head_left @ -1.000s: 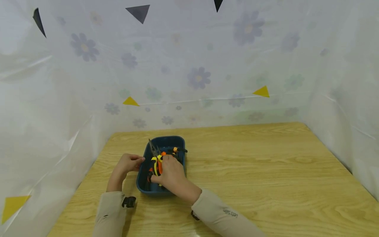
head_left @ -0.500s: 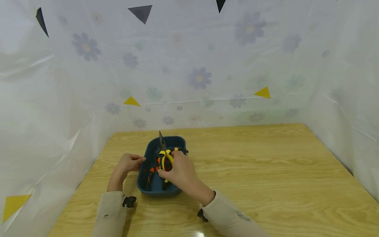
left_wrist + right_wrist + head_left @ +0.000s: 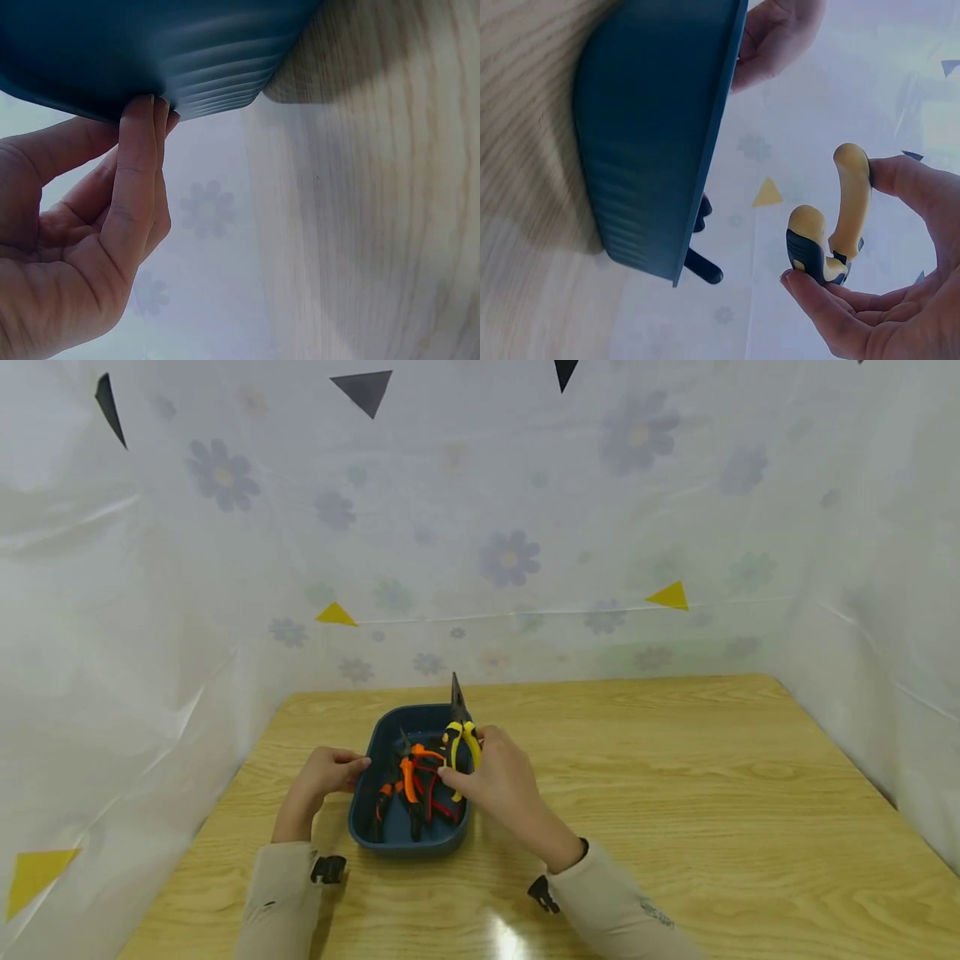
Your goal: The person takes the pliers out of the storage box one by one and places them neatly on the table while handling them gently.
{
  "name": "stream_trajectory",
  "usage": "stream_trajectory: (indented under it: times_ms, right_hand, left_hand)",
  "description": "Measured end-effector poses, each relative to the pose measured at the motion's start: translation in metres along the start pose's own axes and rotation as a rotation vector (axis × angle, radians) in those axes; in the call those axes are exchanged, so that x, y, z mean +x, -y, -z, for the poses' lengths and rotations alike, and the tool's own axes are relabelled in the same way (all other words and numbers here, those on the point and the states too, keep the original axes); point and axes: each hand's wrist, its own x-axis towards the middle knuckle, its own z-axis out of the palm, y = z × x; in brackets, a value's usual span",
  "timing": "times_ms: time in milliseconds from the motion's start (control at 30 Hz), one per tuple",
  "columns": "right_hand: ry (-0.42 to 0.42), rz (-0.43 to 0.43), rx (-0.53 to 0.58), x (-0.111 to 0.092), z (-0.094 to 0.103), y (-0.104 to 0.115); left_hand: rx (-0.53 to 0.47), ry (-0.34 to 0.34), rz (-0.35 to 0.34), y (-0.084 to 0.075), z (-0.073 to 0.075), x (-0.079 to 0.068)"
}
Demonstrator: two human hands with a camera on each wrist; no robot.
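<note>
My right hand [image 3: 506, 781] holds long-nose pliers [image 3: 453, 739] with yellow and black handles, nose up, above the right side of a dark blue plastic bin [image 3: 408, 852]. In the right wrist view, thumb and fingers pinch the spread handles [image 3: 853, 199], apart from the bin wall [image 3: 656, 135]. At the bin's left side, my left hand [image 3: 330, 772] pinches the rim; the left wrist view shows its fingertips [image 3: 139, 112] against the edge. Inside lie orange-handled pliers [image 3: 408, 781], an orange-and-black-handled tool [image 3: 381, 810] and red-and-black handles [image 3: 442, 812], partly overlapping.
The bin stands on the left part of a wood-grain table [image 3: 637, 793]. Behind the table hangs a pale flowered sheet [image 3: 510, 560], with yellow triangles [image 3: 667, 596] and dark ones. Dark handle ends [image 3: 705, 266] stick out past the bin rim in the right wrist view.
My right hand has lifted the yellow-and-black pliers up and to the right, from inside the bin to above its right side, uncovering the other tools. The left hand stays at the rim.
</note>
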Motion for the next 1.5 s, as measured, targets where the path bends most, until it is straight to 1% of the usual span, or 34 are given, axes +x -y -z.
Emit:
stream_trajectory:
  times_ms: [200, 367, 467, 600, 833, 900, 1033, 1167, 1333, 1500]
  right_hand:
    - [-0.019, -0.087, -0.016, 0.005, 0.01, -0.013]
    - [-0.039, -0.129, -0.001, 0.008, 0.017, -0.026]
    - [-0.035, -0.145, -0.012, 0.009, 0.018, -0.033]
    - [-0.007, -0.155, -0.043, 0.008, 0.017, -0.042]
    - [0.092, -0.208, -0.022, 0.006, 0.012, -0.053]
    - [0.109, -0.208, -0.031, 0.006, 0.01, -0.056]
    - [0.12, -0.173, -0.084, 0.006, 0.005, -0.06]
    - [0.146, -0.147, -0.107, 0.008, -0.003, -0.064]
    - [0.185, -0.151, -0.123, 0.01, -0.012, -0.069]
    - [0.206, -0.157, -0.183, 0.013, -0.019, -0.072]
  left_hand:
    - [0.001, 0.004, 0.011, -0.004, -0.002, -0.002]
    - [0.01, 0.003, 0.003, -0.005, -0.002, -0.003]
    - [0.016, 0.004, 0.002, -0.005, -0.002, -0.003]
    - [0.003, 0.005, 0.011, -0.005, -0.002, -0.002]
    - [-0.025, 0.006, -0.002, -0.008, -0.003, -0.004]
    - [-0.024, 0.008, -0.006, -0.008, -0.003, -0.004]
    - [-0.027, 0.008, -0.004, -0.008, -0.003, -0.004]
    - [-0.023, 0.014, 0.004, -0.008, -0.003, -0.003]
    - [-0.015, 0.01, 0.017, -0.008, -0.002, -0.002]
    - [-0.016, 0.014, 0.008, -0.008, -0.003, -0.004]
